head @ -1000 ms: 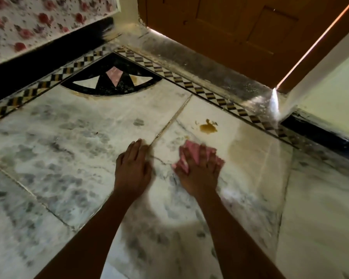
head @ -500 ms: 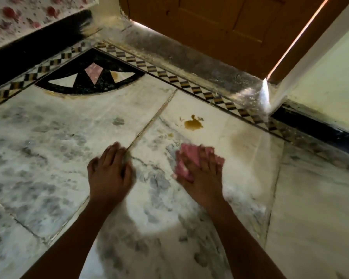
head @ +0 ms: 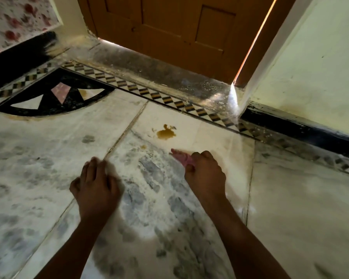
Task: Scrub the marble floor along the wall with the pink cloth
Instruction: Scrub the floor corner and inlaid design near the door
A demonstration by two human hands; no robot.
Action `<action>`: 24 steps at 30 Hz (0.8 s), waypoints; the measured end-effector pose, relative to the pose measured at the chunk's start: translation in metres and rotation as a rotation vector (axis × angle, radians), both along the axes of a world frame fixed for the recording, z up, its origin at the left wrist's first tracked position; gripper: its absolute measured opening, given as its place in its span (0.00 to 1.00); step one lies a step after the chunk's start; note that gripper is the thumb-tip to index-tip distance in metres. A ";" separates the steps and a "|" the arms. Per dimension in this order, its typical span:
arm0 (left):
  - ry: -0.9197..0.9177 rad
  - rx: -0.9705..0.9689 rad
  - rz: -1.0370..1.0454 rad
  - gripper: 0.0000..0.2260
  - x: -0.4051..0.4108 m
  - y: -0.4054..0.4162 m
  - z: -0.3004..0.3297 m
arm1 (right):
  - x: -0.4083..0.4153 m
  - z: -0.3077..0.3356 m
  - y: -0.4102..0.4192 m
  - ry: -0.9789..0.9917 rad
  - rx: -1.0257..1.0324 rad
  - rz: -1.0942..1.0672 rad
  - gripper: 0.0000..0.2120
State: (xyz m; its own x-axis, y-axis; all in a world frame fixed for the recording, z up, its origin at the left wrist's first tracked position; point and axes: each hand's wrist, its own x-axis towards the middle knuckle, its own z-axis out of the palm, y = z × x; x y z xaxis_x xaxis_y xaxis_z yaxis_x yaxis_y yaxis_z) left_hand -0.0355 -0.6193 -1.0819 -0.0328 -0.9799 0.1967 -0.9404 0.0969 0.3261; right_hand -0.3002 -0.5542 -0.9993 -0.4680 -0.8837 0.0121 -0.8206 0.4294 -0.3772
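Since a moment ago the right hand (head: pixel 205 172) has stopped lying flat over the cloth (head: pixel 180 157) and has bunched it up, so that only a pink tip now pokes out to the left of the knuckles, while the left hand (head: pixel 95 182) has slid back a little along the floor (head: pixel 38 158). The floor is grey-veined white marble, dusted with pale smears around both hands, and a dark seam runs slantwise between the slabs just beyond the left hand. A wooden door (head: pixel 169 31) fills the far side, with a bright strip of light down its right edge. To its right stands a pale wall (head: pixel 314 73) with a black skirting at its foot; to the far left there is a flowered surface above another black band. A dusty threshold (head: pixel 149 71) lies under the door, and a chequered border (head: pixel 159 95) runs along in front of it. In the left corner sits a black fan-shaped inlay (head: pixel 54 97) with white and pink pieces. The left hand rests palm down on the marble, its fingers held close together and lightly bent, holding nothing; it is somewhat blurred. The right hand's fingers are curled tight round the cloth, which is down at the floor well short of the wall. Just beyond the cloth, apart from it, lies a small brown stain (head: pixel 166 133).
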 end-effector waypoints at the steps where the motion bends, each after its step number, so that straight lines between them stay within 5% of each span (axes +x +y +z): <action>1: 0.007 -0.001 -0.002 0.26 -0.001 0.000 0.000 | -0.002 0.008 -0.003 -0.165 -0.003 -0.057 0.06; 4: 0.010 0.006 -0.001 0.27 0.000 0.002 -0.001 | -0.026 0.021 -0.014 -0.771 -0.090 -0.310 0.04; 6: 0.008 0.016 -0.006 0.27 0.001 0.001 -0.002 | -0.048 0.023 -0.013 -0.970 -0.057 -0.402 0.09; 9: -0.001 0.032 -0.006 0.26 0.000 0.000 -0.003 | -0.070 0.007 -0.005 -0.562 0.024 -0.433 0.27; 11: 0.000 0.033 -0.004 0.25 -0.001 0.000 -0.001 | -0.060 -0.005 0.003 -0.311 -0.128 -0.383 0.21; 13: 0.017 0.015 -0.023 0.26 -0.001 -0.006 0.002 | -0.035 -0.024 0.003 -0.260 -0.192 -0.210 0.18; 15: 0.004 -0.026 -0.083 0.28 0.003 -0.026 0.007 | -0.009 -0.052 -0.006 -0.246 -0.017 -0.074 0.31; 18: -0.034 -0.032 -0.174 0.30 0.010 -0.074 0.012 | 0.007 -0.083 -0.041 -0.061 0.211 -0.245 0.37; 21: -0.135 0.022 -0.240 0.31 0.021 -0.111 0.006 | 0.018 -0.085 -0.099 -0.094 0.196 -0.342 0.37; 24: -0.144 0.059 -0.254 0.30 0.032 -0.123 -0.002 | 0.049 -0.088 -0.120 0.018 0.106 0.036 0.33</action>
State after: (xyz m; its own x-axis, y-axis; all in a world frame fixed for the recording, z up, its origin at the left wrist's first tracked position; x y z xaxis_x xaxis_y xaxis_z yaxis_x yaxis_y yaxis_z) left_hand -0.0037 -0.7426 -1.0835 -0.3015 -0.9464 0.1157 -0.9255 0.3196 0.2031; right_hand -0.2509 -0.6743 -1.0870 -0.4369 -0.8964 -0.0744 -0.8423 0.4368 -0.3159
